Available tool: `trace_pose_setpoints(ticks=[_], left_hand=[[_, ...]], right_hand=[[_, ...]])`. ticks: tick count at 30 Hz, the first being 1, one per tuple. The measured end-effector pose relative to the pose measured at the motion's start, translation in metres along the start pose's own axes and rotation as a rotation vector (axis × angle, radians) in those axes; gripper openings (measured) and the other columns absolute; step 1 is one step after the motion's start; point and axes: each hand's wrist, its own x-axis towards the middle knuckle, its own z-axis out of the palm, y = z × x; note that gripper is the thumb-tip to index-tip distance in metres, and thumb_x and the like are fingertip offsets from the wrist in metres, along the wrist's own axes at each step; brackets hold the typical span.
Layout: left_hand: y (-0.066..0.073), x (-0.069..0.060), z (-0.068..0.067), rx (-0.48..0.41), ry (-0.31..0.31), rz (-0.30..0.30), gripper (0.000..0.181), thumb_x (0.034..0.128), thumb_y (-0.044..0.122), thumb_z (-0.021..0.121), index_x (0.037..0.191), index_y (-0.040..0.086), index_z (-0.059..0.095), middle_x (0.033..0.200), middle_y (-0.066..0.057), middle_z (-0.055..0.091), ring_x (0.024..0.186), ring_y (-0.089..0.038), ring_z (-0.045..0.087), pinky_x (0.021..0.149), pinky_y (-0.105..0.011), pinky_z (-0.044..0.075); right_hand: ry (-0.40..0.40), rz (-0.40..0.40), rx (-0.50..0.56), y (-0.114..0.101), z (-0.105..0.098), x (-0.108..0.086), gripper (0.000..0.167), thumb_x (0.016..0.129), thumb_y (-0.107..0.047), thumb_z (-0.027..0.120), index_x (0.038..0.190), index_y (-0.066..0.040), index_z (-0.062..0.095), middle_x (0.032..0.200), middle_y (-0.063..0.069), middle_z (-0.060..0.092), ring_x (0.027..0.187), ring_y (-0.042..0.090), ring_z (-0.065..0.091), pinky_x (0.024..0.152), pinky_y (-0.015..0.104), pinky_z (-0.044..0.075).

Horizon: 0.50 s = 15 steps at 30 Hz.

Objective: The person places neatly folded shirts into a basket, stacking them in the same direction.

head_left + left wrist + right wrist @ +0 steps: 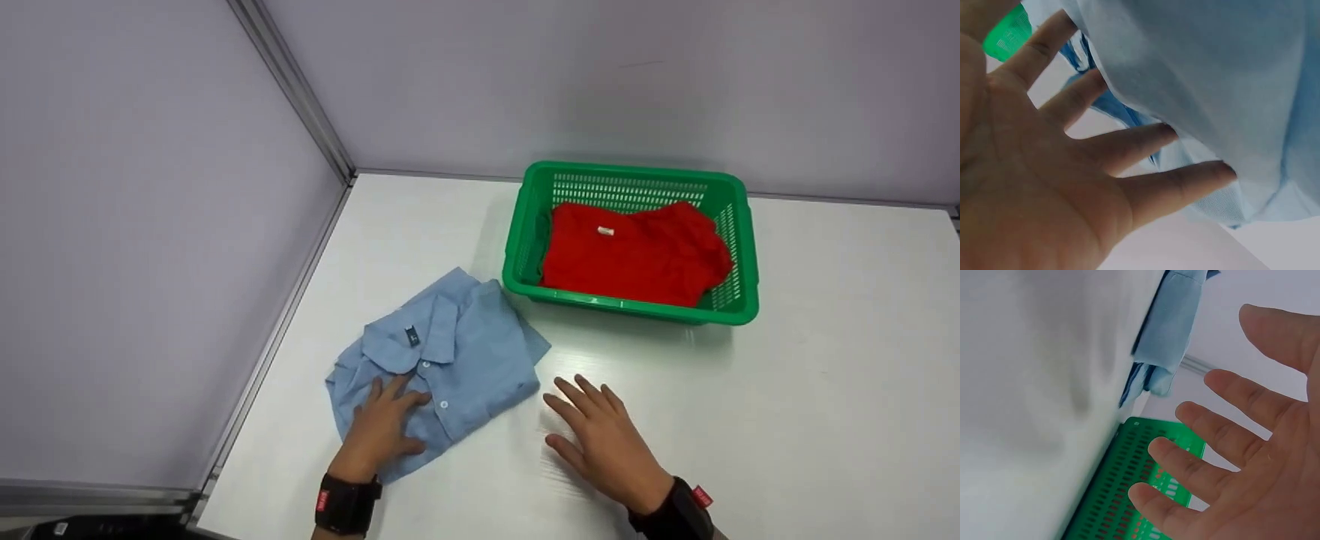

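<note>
A light blue buttoned shirt (pixel 480 352) lies loosely folded on the table, its collar and dark label facing up. My left hand (pixel 381 431) is at the shirt's lower left part, fingers spread, fingertips just below the collar. In the left wrist view the fingertips of the left hand (pixel 1050 169) meet the edge of the blue cloth (pixel 1196 67). Right of the shirt, my right hand (pixel 604 442) hovers over the table with fingers spread, holding nothing. The right wrist view shows the right hand (pixel 1252 450) apart from the shirt (pixel 1168 326).
A green basket (pixel 600 301) stands behind and to the right of the shirt, with a red garment (pixel 622 259) inside. The white table (pixel 840 360) meets a grey partition at the back and another at the left.
</note>
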Motion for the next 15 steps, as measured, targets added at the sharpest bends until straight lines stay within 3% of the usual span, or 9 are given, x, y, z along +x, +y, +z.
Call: trace_pose_setpoints(ticks=[8,12,15], left_hand=[[0.003,-0.004,-0.001,-0.009,-0.029,0.013,0.065,0.0651,0.008,0.098,0.125,0.018,0.076,0.163,-0.014,0.049,0.154,-0.062,0.024,0.108,-0.091,0.023],[0.003,-0.005,-0.001,-0.010,-0.026,0.024,0.064,0.0675,0.015,0.098,0.127,0.017,0.075,0.163,-0.015,0.048,0.154,-0.063,0.024,0.108,-0.090,0.024],[0.005,-0.008,0.000,-0.032,0.011,0.046,0.062,0.0745,0.025,0.095,0.131,0.013,0.073,0.160,-0.020,0.050,0.151,-0.064,0.029,0.113,-0.083,0.030]], right_hand=[[-0.015,-0.081,-0.017,-0.020,0.001,0.027,0.055,0.096,-0.034,0.078,0.143,-0.012,0.063,0.156,0.015,0.056,0.148,0.044,0.047,0.118,0.069,0.037],[-0.010,-0.154,-0.114,-0.027,0.006,0.052,0.063,0.091,-0.038,0.083,0.145,-0.012,0.062,0.155,0.016,0.057,0.147,0.044,0.049,0.117,0.067,0.040],[-0.053,-0.186,-0.186,-0.032,0.008,0.072,0.071,0.089,-0.041,0.085,0.149,-0.013,0.059,0.157,0.016,0.055,0.150,0.043,0.046,0.120,0.065,0.039]])
